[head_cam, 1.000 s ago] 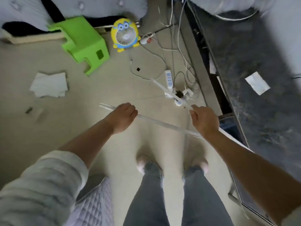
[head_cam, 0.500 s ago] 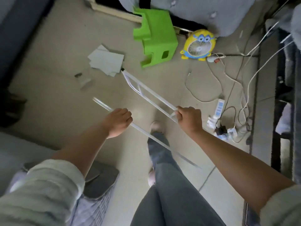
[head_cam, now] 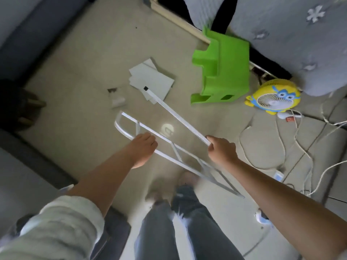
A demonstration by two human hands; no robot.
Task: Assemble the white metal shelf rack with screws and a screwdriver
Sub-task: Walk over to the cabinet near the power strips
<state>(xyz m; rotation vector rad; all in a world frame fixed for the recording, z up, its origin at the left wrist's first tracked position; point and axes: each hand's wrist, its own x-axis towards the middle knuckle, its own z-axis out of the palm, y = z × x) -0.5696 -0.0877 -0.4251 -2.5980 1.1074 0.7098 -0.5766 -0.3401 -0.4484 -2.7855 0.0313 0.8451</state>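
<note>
Standing over a beige floor (head_cam: 78, 76), the person holds two white metal rack parts above it, one in each hand. Left hand (head_cam: 143, 148) is curled round the near rail of a ladder-shaped frame (head_cam: 150, 133), which has a rounded end at upper left and crossbars between its two rails; the frame runs down and right, passing under the right forearm. Right hand (head_cam: 222, 152) has its fingers wrapped round the near end of a straight bar (head_cam: 176, 117). The bar slants up and left, and its far end, with a dark cap, shows over a stack of grey sheets (head_cam: 152, 80) lying on the floor. The frame and the bar are apart at the hands; the bar's far half crosses above the frame's line in view. A green stool (head_cam: 223, 72) lies tipped on its side to the right of the sheets. Just right of the stool stands a small yellow fan (head_cam: 273, 97). White cables (head_cam: 293, 147) trail over the floor near the fan. Legs and feet show blurred at bottom centre
</note>
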